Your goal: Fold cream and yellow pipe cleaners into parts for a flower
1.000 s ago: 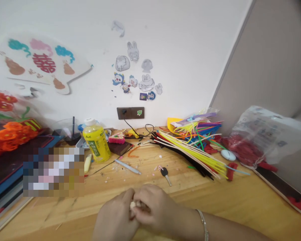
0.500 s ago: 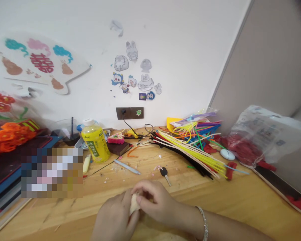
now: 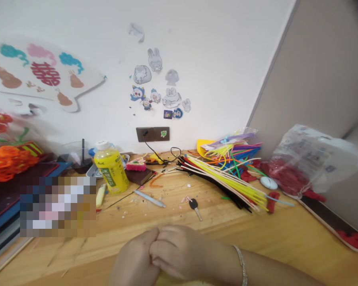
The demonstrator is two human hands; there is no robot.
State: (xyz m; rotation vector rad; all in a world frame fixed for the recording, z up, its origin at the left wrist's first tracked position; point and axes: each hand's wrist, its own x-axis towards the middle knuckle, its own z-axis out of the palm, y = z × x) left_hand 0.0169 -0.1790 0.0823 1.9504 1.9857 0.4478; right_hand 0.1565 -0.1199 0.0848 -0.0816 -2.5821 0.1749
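Object enclosed by the hands, if one is there, is fully hidden, so we cannot state its material or shape; its only possible location is between the palms, just above the near edge of the wooden tabletop [image 3: 256, 246]. We observe the left hand [image 3: 134, 260] and the right hand [image 3: 179, 252] pressed together, with the right lying over the left's fingers and the fingers curled inward, not spread. We judge this closed posture suitable for applying even pressure from both sides, though we cannot tell whether anything is being pinched. The work is held in the open area of the table, which appears to keep it away from the scattered items beyond. Nearest the hands lie a car key [image 3: 193, 204] and a pale blue pen-shaped tool [image 3: 150, 198], both within easy reach but not touching either hand. Farther back, we note a fanned bundle of pipe cleaners [image 3: 226, 178] and a yellow plastic bottle [image 3: 111, 169]. At the far right, red balloons sit inside a clear plastic bag [image 3: 289, 174], which appears to keep them gathered.
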